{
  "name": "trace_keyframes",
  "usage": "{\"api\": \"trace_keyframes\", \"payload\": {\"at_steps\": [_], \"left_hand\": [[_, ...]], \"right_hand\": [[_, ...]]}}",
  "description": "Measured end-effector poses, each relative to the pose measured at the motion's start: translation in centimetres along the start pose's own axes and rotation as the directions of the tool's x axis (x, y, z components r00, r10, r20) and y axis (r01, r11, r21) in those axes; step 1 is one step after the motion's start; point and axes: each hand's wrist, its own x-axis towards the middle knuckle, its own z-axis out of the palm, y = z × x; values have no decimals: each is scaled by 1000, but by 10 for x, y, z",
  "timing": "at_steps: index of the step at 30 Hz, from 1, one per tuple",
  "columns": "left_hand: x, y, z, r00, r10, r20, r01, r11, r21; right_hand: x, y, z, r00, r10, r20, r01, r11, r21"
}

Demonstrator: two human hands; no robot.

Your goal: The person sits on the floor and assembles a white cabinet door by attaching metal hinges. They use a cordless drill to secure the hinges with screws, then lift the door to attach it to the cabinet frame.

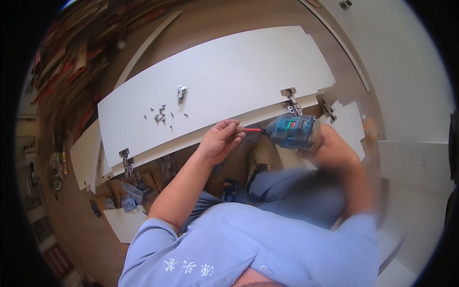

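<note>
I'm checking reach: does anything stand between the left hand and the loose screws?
Nothing visible does: only bare white panel shows between the left hand, at the red bit's tip, and the loose screws.

An indoor room where cabinet parts are being fitted, whether home or workshop I cannot tell: white panels [229, 67] with metal hinges [289, 93] stacked low over a brown floor [205, 24], loose screws [161, 115], a power driver [291, 133], heaped scraps resembling cardboard [71, 71], a pale wall [397, 57].
</note>
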Motion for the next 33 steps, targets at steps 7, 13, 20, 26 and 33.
{"api": "trace_keyframes", "payload": {"at_steps": [7, 13, 20, 26, 33], "left_hand": [[-16, -6, 1, 999, 15, 46, -18, 998, 58], [-9, -7, 15, 995, -51, 91, 38, 989, 143], [21, -20, 22, 965, -196, 173, 140, 947, 287], [57, -46, 30, 927, -270, 262, 253, 963, 96], [54, -65, -8, 929, -370, -23, 364, 900, 238]], "right_hand": [[-3, -1, 11, 1000, -29, 9, 29, 1000, 10], [-3, 6, 4, 999, -44, -1, 44, 999, 27], [-6, 17, -22, 989, 120, 84, -114, 990, -78], [-9, 29, -38, 976, 175, -130, -179, 984, -19], [14, 49, -49, 905, 286, -314, -309, 951, -27]]}}
